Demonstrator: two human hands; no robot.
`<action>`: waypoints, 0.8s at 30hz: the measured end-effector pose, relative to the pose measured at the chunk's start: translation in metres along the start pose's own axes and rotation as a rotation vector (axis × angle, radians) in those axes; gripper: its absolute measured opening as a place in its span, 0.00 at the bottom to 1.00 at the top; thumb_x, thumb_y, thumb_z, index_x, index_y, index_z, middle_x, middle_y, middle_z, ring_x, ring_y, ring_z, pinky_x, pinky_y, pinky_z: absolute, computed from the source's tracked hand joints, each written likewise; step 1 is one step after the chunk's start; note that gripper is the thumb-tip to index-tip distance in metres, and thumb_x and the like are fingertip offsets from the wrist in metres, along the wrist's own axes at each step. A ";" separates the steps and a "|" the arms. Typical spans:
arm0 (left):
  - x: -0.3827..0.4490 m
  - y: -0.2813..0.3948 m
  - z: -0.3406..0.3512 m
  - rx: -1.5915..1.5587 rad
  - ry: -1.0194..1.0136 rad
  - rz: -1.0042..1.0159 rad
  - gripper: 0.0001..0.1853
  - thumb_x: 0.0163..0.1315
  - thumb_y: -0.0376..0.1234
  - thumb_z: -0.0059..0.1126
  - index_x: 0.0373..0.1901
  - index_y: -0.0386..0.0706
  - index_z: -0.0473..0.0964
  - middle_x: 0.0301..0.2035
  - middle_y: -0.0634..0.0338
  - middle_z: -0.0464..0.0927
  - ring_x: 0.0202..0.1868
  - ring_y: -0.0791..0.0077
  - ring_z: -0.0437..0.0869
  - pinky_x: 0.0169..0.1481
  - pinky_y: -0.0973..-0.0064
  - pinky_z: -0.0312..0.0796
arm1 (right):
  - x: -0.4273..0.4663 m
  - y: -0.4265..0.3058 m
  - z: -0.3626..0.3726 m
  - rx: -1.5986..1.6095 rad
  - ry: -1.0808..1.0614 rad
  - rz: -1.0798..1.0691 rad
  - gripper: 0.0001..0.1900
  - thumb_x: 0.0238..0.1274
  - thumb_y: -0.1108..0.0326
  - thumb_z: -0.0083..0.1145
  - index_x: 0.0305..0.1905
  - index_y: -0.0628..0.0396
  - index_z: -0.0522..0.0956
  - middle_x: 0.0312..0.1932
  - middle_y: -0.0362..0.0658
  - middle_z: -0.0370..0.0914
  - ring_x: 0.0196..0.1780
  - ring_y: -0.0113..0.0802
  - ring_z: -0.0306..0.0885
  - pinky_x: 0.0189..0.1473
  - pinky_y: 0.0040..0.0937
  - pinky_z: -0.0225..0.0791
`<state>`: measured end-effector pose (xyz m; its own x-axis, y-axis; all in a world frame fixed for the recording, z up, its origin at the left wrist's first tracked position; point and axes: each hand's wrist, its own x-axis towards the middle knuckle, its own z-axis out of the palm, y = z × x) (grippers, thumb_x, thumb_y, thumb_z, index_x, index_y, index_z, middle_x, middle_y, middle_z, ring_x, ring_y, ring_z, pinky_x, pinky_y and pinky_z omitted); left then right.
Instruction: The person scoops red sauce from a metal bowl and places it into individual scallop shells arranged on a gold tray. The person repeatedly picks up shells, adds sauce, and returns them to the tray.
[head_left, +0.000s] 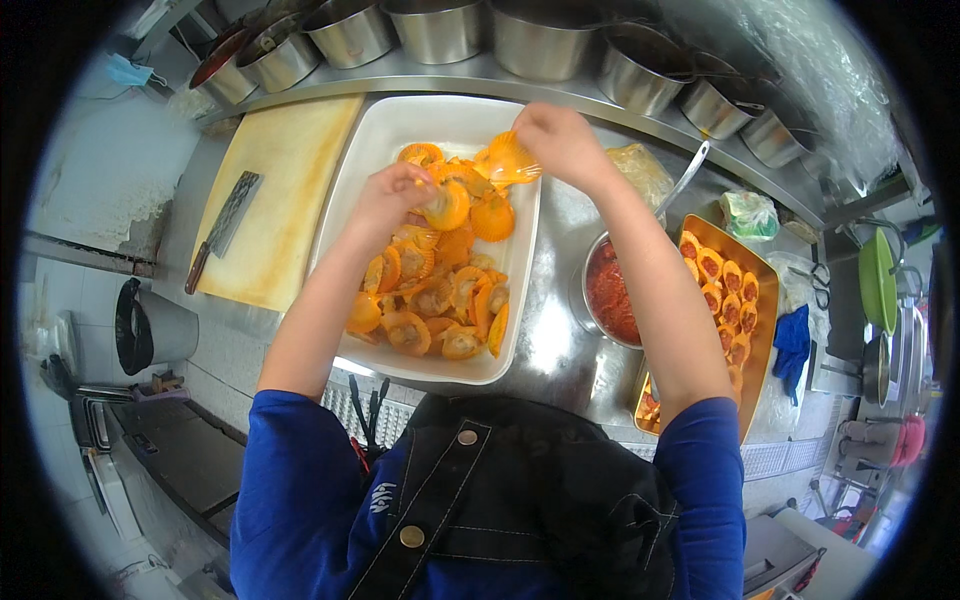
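A white plastic tub (525, 247) stands before me, holding a heap of orange scallops in their shells (431, 296). Over its middle, my left hand (390, 199) pinches a scallop on the half shell (450, 206), its pale inside facing up. My right hand (559, 142) grips the edge of an orange scallop shell (513, 159) at the tub's far right corner; I see its ribbed outside. Right of the tub is a metal pot of chunky red sauce (611, 289), partly hidden by my right forearm. A metal handle (686, 176) leans out of the pot.
A cleaver (232, 214) lies on a yellowed cutting board (292, 180) at left. Steel pots (435, 34) line the raised back shelf. At right, a gold tray (765, 315) holds sauced scallops, near scissors (817, 281) and a blue cloth (792, 349). A bin (169, 330) stands lower left.
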<state>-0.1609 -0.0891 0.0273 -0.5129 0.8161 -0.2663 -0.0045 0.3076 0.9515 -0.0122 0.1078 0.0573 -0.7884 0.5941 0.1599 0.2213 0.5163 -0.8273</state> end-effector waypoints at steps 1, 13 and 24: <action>0.001 -0.002 -0.005 -0.184 0.029 -0.049 0.05 0.58 0.27 0.55 0.35 0.43 0.70 0.33 0.63 0.73 0.40 0.70 0.78 0.39 0.67 0.77 | 0.002 -0.003 0.000 0.158 -0.022 0.083 0.08 0.54 0.67 0.51 0.34 0.57 0.79 0.28 0.46 0.80 0.36 0.39 0.79 0.37 0.34 0.72; 0.000 0.027 0.039 -0.703 0.059 0.063 0.07 0.61 0.28 0.53 0.38 0.38 0.66 0.39 0.55 0.72 0.43 0.64 0.79 0.47 0.61 0.80 | -0.025 -0.022 0.001 0.193 -0.122 0.247 0.18 0.59 0.54 0.56 0.32 0.61 0.80 0.26 0.42 0.78 0.31 0.28 0.75 0.36 0.25 0.68; 0.088 0.006 0.056 0.399 0.182 0.369 0.18 0.57 0.39 0.61 0.44 0.37 0.72 0.41 0.48 0.77 0.44 0.58 0.79 0.50 0.63 0.74 | -0.114 0.016 -0.142 0.278 0.139 0.046 0.09 0.64 0.64 0.54 0.40 0.58 0.78 0.31 0.41 0.82 0.35 0.22 0.76 0.37 0.19 0.67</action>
<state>-0.1579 0.0122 0.0004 -0.5586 0.8180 0.1374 0.5095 0.2076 0.8350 0.1627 0.1362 0.1021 -0.6908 0.7016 0.1750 0.0744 0.3097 -0.9479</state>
